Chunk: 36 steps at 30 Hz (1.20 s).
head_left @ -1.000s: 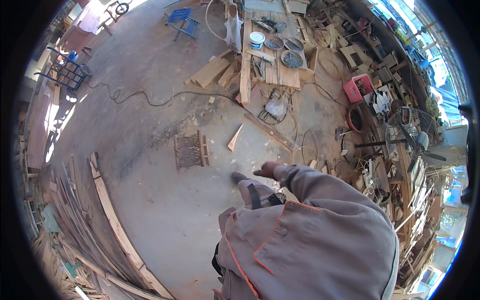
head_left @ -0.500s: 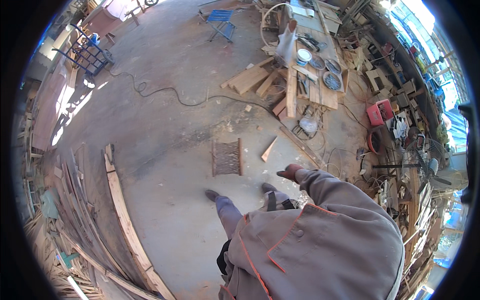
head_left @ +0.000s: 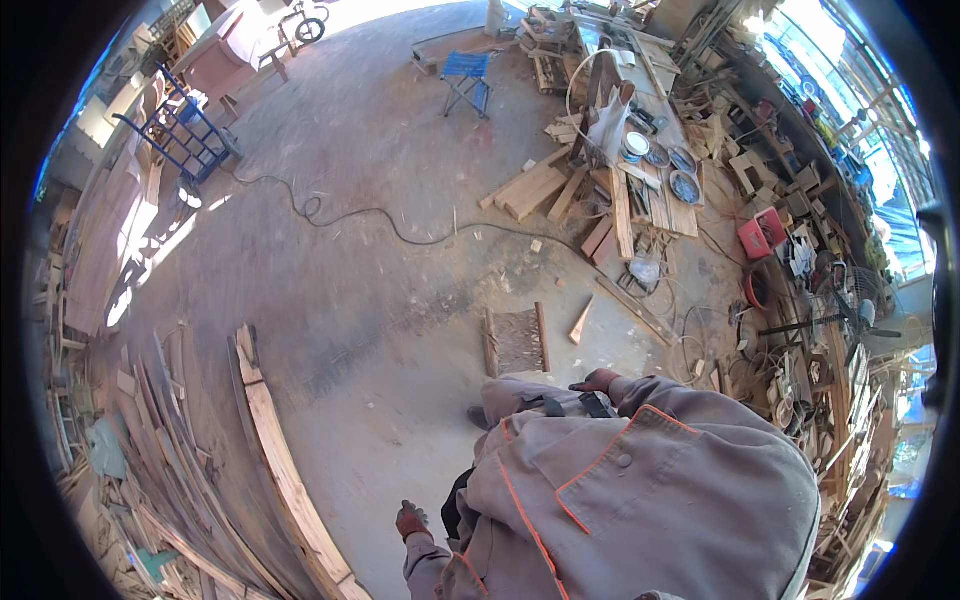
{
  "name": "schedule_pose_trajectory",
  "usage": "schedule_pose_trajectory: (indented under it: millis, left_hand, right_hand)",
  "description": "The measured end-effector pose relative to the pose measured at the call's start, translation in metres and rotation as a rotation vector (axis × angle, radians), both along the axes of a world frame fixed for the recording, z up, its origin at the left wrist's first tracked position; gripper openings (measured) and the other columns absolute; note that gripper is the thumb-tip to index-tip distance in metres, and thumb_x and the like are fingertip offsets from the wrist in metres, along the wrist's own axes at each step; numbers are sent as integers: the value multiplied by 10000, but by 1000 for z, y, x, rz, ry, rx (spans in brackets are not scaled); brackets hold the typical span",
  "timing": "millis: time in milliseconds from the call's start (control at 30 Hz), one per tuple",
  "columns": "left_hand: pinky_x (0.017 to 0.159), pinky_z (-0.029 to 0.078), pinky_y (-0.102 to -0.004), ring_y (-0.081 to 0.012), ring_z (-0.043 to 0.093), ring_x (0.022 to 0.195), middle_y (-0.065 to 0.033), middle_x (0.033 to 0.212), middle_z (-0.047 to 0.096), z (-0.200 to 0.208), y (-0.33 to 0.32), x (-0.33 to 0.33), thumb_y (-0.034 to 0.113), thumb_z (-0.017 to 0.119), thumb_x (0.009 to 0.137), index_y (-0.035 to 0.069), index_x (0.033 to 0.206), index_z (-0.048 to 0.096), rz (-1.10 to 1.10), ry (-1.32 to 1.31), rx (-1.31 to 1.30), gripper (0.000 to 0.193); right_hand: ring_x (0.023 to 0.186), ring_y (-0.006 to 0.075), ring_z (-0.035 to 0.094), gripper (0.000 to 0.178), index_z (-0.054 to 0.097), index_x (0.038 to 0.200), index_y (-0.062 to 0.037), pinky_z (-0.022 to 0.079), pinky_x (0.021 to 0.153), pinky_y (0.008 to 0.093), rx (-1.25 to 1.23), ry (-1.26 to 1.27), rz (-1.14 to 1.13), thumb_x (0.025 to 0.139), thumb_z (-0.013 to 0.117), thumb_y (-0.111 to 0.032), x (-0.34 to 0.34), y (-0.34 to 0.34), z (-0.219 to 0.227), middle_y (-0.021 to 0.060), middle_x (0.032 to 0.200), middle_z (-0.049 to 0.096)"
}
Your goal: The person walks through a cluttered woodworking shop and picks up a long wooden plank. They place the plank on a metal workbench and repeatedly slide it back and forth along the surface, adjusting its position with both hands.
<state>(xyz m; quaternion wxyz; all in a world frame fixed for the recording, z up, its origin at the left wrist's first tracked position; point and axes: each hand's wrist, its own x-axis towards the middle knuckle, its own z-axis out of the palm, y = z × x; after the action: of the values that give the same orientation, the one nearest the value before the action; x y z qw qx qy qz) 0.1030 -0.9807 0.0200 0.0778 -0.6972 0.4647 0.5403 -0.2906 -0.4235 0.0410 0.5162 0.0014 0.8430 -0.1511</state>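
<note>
Probably light, stiff; grip wooden frame [head_left: 517, 342] by side rail [head_left: 543, 337]; see empty, half-open fingers on left hand [head_left: 411, 520]; cannot tell for right hand [head_left: 597, 380]

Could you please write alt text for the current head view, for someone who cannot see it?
A grey-jacketed person has the right hand near a woven frame on the floor, the left hand out to the side. Boards lie at left; a bench and a blue stool stand beyond.
</note>
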Motion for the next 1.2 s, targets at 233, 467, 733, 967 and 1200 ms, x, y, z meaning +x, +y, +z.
schedule_pose_trajectory:
  millis: [233, 467, 733, 967, 1200]
  left_hand:
    - [532, 498, -381, -210, 641, 613, -53, 767, 684, -17, -73, -86, 595, 621, 1018, 124, 985, 661, -97, 35, 4, 474]
    - [725, 568, -373, -241, 714, 813, -106, 883, 755, 2, -132, -128, 550, 631, 1031, 56, 1037, 723, -675, -241, -177, 503]
    - [792, 572, -401, -260, 719, 884, -126, 958, 766, 58, -253, -268, 572, 626, 1021, 31, 1049, 740, -700, -244, -235, 554]
    - [847, 576, -431, -290, 714, 917, -141, 1017, 761, 31, -378, -474, 593, 630, 1009, 21, 1085, 740, -309, 128, -50, 587]
    - [727, 569, -413, -258, 707, 822, -107, 889, 734, -5, -502, -618, 483, 673, 1020, 63, 1228, 696, -949, -157, -112, 469]
  right_hand:
    - [1061, 396, 737, 827, 801, 1102, -11, 545, 965, 468, 71, 55, -164, 834, 643, -777, -66, -119, 64, 235, 1088, 772]
    - [1093, 404, 732, 875, 795, 1105, -11, 552, 978, 482, 159, 55, -68, 792, 650, -816, -162, -218, 9, 249, 1123, 763]
    - [1091, 424, 721, 861, 781, 1139, -25, 552, 953, 488, -2, 123, -94, 853, 586, -813, -335, -349, 17, 243, 1125, 756]
    - [1084, 403, 725, 754, 778, 1157, -30, 551, 937, 461, -43, 176, -284, 875, 664, -720, -451, -420, 44, 240, 1151, 756]
    - [984, 397, 749, 754, 789, 1114, -15, 573, 850, 466, 127, 98, -530, 853, 689, -715, -466, -441, 35, 223, 1083, 776]
